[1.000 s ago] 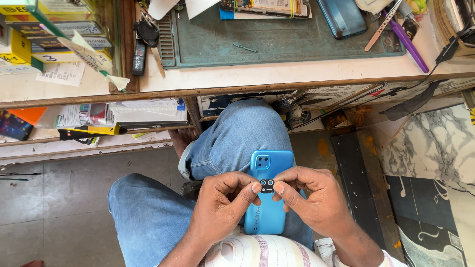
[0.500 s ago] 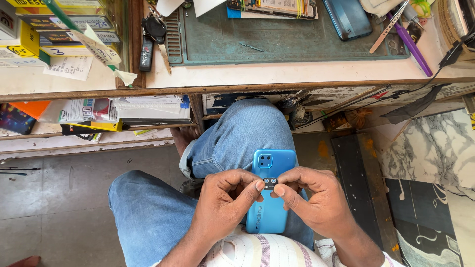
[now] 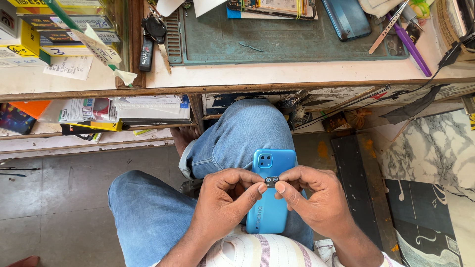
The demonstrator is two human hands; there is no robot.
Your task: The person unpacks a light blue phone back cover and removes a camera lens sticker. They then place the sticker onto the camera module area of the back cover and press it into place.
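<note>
Far left of the frame, bare grey floor (image 3: 64,198) lies open beside the person's jeans-clad knee (image 3: 143,212), the widest free stretch in view, and above it a cluttered lower shelf (image 3: 99,111) juts out under the workbench edge (image 3: 237,86) that runs straight across the upper part of the picture. Moving toward centre, the left hand (image 3: 222,205) sits low over the lap, thumb and forefinger pinched nearly closed on the left end of a small dark camera-lens piece (image 3: 271,181). That piece hangs right at centre, just above the back of a blue phone (image 3: 269,198), which lies face down along the thigh with its camera block pointing up the frame toward the bench. Right of it, the right hand (image 3: 316,198) mirrors the grip, fingertips pressed on the piece's right end, the other fingers curled loosely, so the part is held between both hands with fingertips almost meeting. On the bench at upper centre a green work mat (image 3: 297,47) holds another phone (image 3: 346,17). Far right, a dark board (image 3: 354,178) and marbled slabs (image 3: 435,148) crowd the leg closely
</note>
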